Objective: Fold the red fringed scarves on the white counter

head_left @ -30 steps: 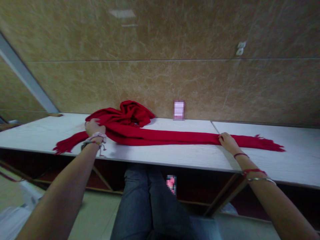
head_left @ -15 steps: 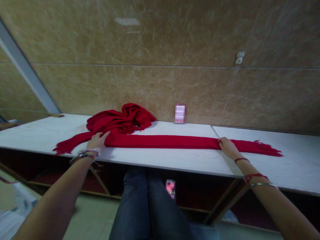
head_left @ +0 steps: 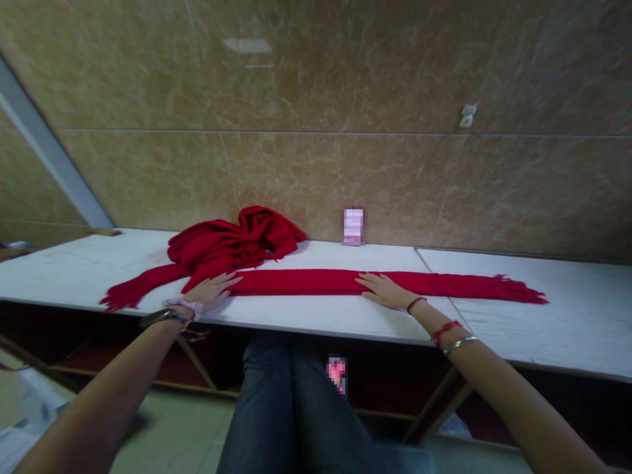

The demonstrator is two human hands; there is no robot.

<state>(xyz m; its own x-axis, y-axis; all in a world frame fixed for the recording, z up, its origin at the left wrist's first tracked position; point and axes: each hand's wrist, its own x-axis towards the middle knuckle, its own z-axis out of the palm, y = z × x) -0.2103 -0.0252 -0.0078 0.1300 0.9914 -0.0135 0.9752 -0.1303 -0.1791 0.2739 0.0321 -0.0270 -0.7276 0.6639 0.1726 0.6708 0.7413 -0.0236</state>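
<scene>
A long red scarf (head_left: 296,282) lies folded into a narrow strip along the white countertop (head_left: 306,316). Its fringed end (head_left: 526,291) points to the right. My left hand (head_left: 213,291) rests on the strip near its left part, fingers stretched out. Flat on the strip right of the middle lies my right hand (head_left: 382,289), its fingers spread. Behind my left hand sits a bunched heap of red cloth (head_left: 237,237), with another fringed end (head_left: 121,295) trailing to the left. Whether heap and strip are one piece, I cannot tell.
A tiled wall (head_left: 316,171) rises behind the counter. A small blurred pink card (head_left: 353,226) stands against it. Open shelves (head_left: 385,375) lie under the counter, and my legs (head_left: 281,408) are close to its front edge. A white plastic bag (head_left: 37,401) is at lower left.
My right hand has slid left along the strip, and its fingers have gone from gripping the edge to lying flat. My left hand has moved slightly right and flattened onto the cloth.
</scene>
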